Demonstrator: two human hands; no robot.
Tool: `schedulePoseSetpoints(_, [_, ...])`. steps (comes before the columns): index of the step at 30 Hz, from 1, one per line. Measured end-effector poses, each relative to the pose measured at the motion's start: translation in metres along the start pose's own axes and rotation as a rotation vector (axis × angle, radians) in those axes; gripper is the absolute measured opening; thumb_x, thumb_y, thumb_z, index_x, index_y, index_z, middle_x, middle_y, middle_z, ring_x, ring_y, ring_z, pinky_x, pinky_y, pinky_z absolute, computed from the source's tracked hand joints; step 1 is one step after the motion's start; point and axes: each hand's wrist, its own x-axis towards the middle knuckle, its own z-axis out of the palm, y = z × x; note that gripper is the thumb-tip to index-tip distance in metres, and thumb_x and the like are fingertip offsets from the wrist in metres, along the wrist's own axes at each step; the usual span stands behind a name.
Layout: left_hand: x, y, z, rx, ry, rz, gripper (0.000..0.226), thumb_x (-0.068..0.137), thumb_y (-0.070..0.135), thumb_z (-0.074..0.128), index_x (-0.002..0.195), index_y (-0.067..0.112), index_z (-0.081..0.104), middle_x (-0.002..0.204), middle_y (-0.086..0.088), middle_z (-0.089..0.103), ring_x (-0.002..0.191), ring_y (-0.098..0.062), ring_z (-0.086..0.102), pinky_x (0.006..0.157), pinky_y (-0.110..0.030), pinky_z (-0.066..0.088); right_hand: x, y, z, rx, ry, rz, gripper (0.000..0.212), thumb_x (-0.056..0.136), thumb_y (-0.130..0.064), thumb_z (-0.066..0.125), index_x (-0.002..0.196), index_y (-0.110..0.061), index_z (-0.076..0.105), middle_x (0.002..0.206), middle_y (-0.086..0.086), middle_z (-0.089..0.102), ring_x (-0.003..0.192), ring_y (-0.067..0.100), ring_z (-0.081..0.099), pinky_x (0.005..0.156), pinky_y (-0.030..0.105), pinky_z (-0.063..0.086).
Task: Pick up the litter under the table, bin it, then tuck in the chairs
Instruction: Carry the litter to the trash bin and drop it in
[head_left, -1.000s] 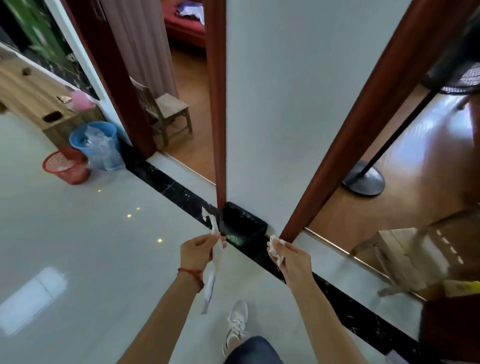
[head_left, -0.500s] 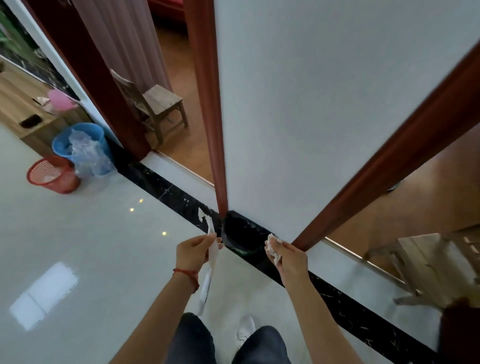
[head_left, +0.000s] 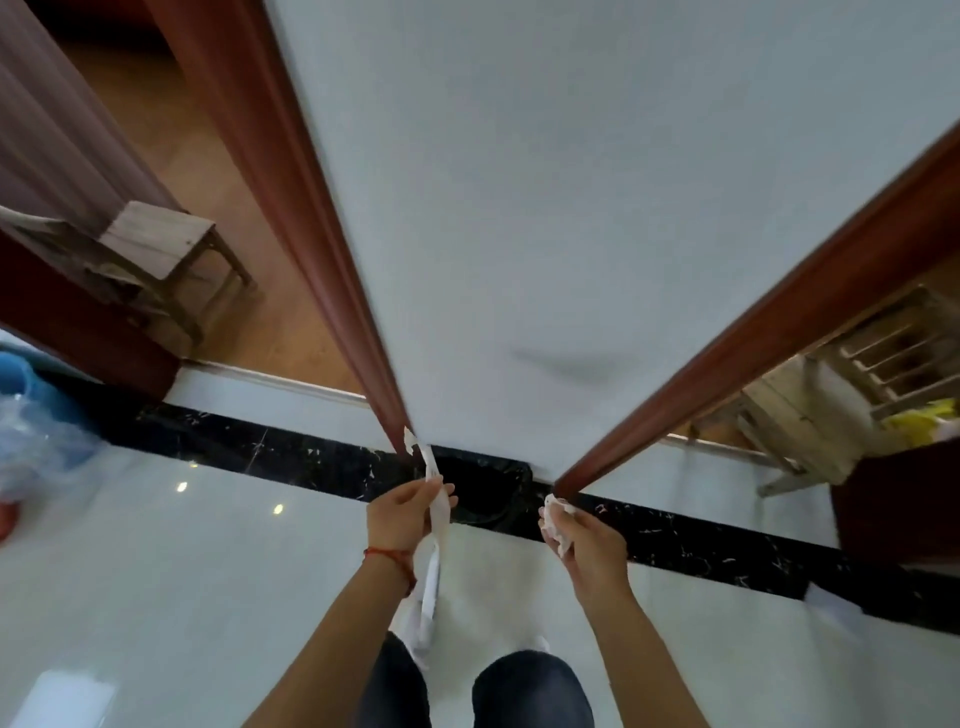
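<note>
Both hands grip litter: left hand (head_left: 408, 514) a long paper strip (head_left: 435, 551), right hand (head_left: 584, 540) a crumpled wad (head_left: 555, 525). Black bin (head_left: 483, 491) sits just ahead. Binning and chairs remain.

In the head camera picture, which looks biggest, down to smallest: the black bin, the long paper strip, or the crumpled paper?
1. Black bin, though partly hidden.
2. Long paper strip in the left hand.
3. Crumpled paper in the right hand.
</note>
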Motion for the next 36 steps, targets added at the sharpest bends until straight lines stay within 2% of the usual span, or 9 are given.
schedulePoseSetpoints(5, [0.044,-0.003,-0.012,0.028,-0.008,-0.060,0.011,0.083,0.010,0.062,0.085,0.001,0.068,0.082,-0.012,0.072,0.074,-0.022,0.069,0.065,-0.029,0.057,0.019,0.026,0.019,0.037,0.067,0.021,0.013,0.077,-0.002,0.068,0.090,0.001,0.068,0.088,0.014,0.069,0.085,0.023,0.065,0.075,0.028,0.051])
schedulePoseSetpoints(10, [0.088,-0.034,-0.016,-0.083,0.035,-0.117,0.012,0.083,0.007,0.060,0.090,-0.001,0.066,0.084,-0.013,0.071,0.074,-0.020,0.070,0.061,-0.025,0.058,0.064,0.052,0.019,0.086,0.099,0.053,0.012,0.079,0.000,0.064,0.091,0.003,0.066,0.087,0.014,0.068,0.082,0.024,0.064,0.082,0.033,0.051])
schedulePoseSetpoints(15, [0.139,-0.073,-0.016,-0.222,0.099,-0.164,0.009,0.086,0.004,0.056,0.087,-0.002,0.063,0.088,-0.015,0.067,0.082,-0.024,0.066,0.070,-0.029,0.058,0.119,0.080,0.015,0.107,0.118,0.072,0.007,0.081,0.001,0.062,0.086,0.001,0.067,0.085,0.012,0.068,0.080,0.021,0.065,0.073,0.028,0.056])
schedulePoseSetpoints(21, [0.190,-0.114,-0.012,-0.338,0.151,-0.259,0.010,0.088,0.007,0.054,0.086,0.002,0.061,0.086,-0.011,0.068,0.078,-0.017,0.065,0.061,-0.024,0.058,0.166,0.109,0.005,0.144,0.138,0.112,0.005,0.082,0.000,0.061,0.084,0.000,0.065,0.085,0.011,0.067,0.078,0.019,0.065,0.066,0.020,0.057])
schedulePoseSetpoints(25, [0.214,-0.134,-0.008,-0.439,0.167,-0.349,0.015,0.091,0.010,0.049,0.083,0.004,0.059,0.085,-0.007,0.065,0.081,-0.017,0.061,0.089,-0.032,0.049,0.185,0.127,0.002,0.099,0.141,0.119,0.010,0.082,-0.001,0.061,0.091,0.003,0.065,0.085,0.011,0.067,0.079,0.019,0.065,0.071,0.027,0.055])
schedulePoseSetpoints(28, [0.229,-0.145,-0.005,-0.485,0.160,-0.382,0.016,0.092,0.013,0.047,0.084,0.005,0.058,0.088,-0.006,0.061,0.087,-0.017,0.059,0.088,-0.035,0.047,0.197,0.135,0.004,0.087,0.141,0.116,0.005,0.081,-0.001,0.062,0.084,-0.002,0.066,0.082,0.009,0.068,0.078,0.019,0.066,0.069,0.027,0.050])
schedulePoseSetpoints(31, [0.246,-0.152,0.003,-0.534,0.177,-0.375,0.014,0.093,0.012,0.046,0.088,0.003,0.056,0.092,-0.008,0.060,0.087,-0.018,0.059,0.096,-0.035,0.045,0.209,0.138,0.005,0.085,0.136,0.105,0.007,0.080,-0.001,0.063,0.085,-0.002,0.067,0.076,0.006,0.069,0.073,0.017,0.066,0.067,0.025,0.050])
schedulePoseSetpoints(34, [0.262,-0.154,0.013,-0.577,0.218,-0.370,0.016,0.092,0.009,0.047,0.102,-0.001,0.055,0.091,-0.010,0.060,0.099,-0.021,0.057,0.094,-0.034,0.045,0.221,0.136,0.006,0.099,0.118,0.087,0.009,0.079,0.000,0.063,0.076,-0.007,0.068,0.069,0.002,0.071,0.069,0.016,0.068,0.063,0.023,0.053])
schedulePoseSetpoints(36, [0.272,-0.155,0.019,-0.603,0.227,-0.362,0.012,0.092,0.008,0.047,0.095,0.000,0.056,0.088,-0.010,0.061,0.101,-0.022,0.056,0.092,-0.034,0.046,0.231,0.134,0.006,0.115,0.108,0.072,0.007,0.079,0.000,0.063,0.082,-0.004,0.067,0.070,0.002,0.071,0.069,0.014,0.068,0.062,0.021,0.053])
